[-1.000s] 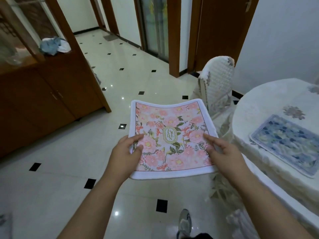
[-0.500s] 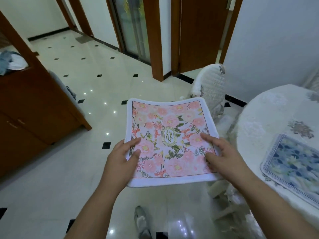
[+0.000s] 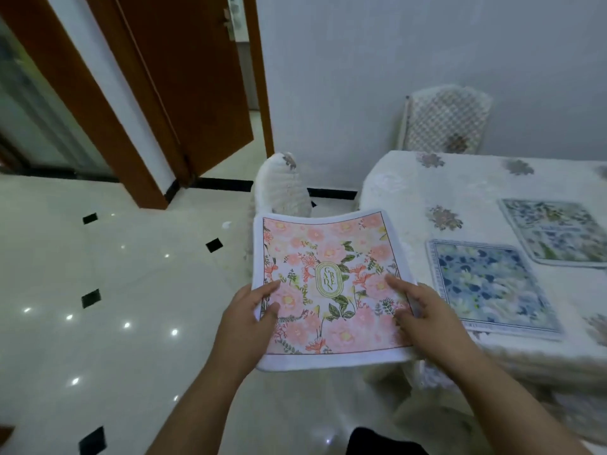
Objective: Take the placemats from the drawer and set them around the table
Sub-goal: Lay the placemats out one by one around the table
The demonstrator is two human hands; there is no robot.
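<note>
Head view, one pink placemat (image 3: pixel 328 257), two blue placemats (image 3: pixel 489 287) (image 3: pixel 555 231)

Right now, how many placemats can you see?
3. The pink placemat in the left hand and right hand; the dark blue placemat on the table near its edge; the pale blue placemat beyond it. Others may be unseen.

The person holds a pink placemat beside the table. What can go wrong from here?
1. The pink placemat is held by the left hand and right hand near one edge only; its far end may droop or fold on landing.
2. The near blue placemat lies close by; the pink one might overlap or shove it.
</note>
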